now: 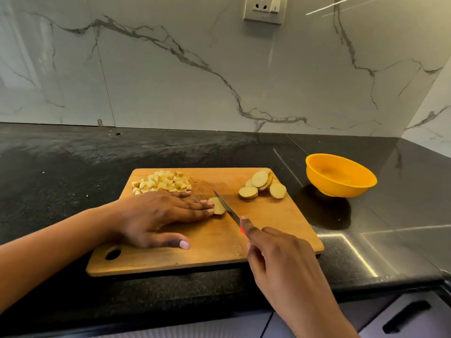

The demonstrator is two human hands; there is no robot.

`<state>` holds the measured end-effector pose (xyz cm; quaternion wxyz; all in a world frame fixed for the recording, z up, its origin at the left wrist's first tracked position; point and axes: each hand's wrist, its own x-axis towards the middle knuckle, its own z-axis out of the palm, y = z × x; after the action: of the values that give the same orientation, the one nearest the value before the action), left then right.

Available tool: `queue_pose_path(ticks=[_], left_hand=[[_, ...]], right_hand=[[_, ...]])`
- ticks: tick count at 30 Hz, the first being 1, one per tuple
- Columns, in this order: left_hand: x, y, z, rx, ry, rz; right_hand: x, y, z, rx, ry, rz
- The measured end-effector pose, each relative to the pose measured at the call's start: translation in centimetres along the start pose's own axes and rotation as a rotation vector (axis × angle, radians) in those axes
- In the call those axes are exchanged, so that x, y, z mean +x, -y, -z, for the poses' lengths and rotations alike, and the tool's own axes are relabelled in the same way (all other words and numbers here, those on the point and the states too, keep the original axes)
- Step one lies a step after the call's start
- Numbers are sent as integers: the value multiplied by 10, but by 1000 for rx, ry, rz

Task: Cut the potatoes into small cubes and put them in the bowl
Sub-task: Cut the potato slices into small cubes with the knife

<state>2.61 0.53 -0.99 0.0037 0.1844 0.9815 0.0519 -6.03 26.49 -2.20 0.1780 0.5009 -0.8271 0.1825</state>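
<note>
A wooden cutting board [280, 223] lies on the black counter. My left hand [156, 215] lies flat on it, straight fingertips pressing a potato slice [219, 206]. My right hand [275, 254] grips a knife [227, 207] by its red handle, forefinger along the spine, with the blade against the right side of that slice. A pile of small potato cubes [162, 182] sits at the board's far left. Several round potato slices [262, 185] lie at the far right. An empty orange bowl [340, 175] stands on the counter to the right of the board.
The black stone counter [61, 179] runs to a marble backsplash with a wall socket [264, 8] above. The counter's front edge is near me, with drawer fronts [402, 315] below at the right.
</note>
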Motion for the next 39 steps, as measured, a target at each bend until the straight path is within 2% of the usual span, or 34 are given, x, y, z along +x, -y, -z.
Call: queue_pose_path(ticks=[2,4,6,8,10,13,17,27,39], left_hand=[[1,0,1,-23,4,2],[1,0,2,-27,8,9],[1,0,2,-17,2,13],[1,0,1,0,-22,10],[1,-1,0,-6,-40,-7],[2,-1,-1,-13,-55,-18],[2,-1,-2,-7,-61,-12],[1,-5,0,-28,-48,7],[2,-2,-2,-23,-37,1]], right_hand=[[7,2,6,-73,39,48],[22,3,11,-39,88,110],[28,0,10,-28,159,116],[25,-1,8,-52,142,129],[9,1,9,-68,183,63],[-16,-6,8,-56,59,74],[-20,-3,15,-113,-23,45],[9,5,-4,-22,-28,-82],[3,8,0,-33,35,7]])
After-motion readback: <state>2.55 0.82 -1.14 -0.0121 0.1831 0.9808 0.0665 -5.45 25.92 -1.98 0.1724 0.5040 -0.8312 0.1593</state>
